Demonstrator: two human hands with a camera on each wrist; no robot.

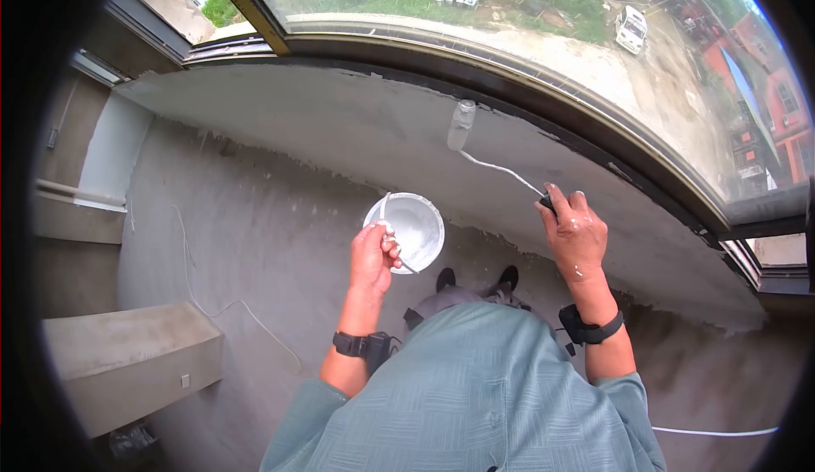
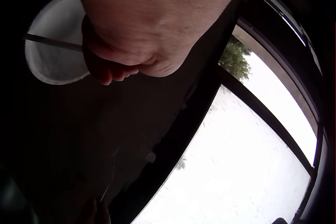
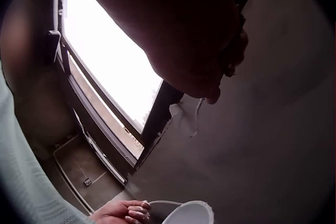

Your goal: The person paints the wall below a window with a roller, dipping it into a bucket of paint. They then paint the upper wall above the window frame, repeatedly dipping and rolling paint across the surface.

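My left hand (image 1: 371, 255) grips the handle (image 1: 385, 206) of a white bucket (image 1: 422, 226), whose inside is smeared with white paint. The right wrist view shows that bucket (image 3: 191, 214) at the bottom, with fingers curled on its bail. In my right hand (image 1: 576, 233) is the dark grip of a small paint roller (image 1: 461, 124) on a bent white wire frame (image 1: 501, 169). The roller's white sleeve lies against the wall just under the window frame. White specks dot both hands.
The low wall (image 1: 340, 115) below the window curves across the front, with a ragged paint edge along the floor. A dark window frame (image 1: 475, 69) runs above it. A boxy concrete ledge (image 1: 136, 353) juts in at left. Near it a thin cable (image 1: 263, 328) trails over the grey floor.
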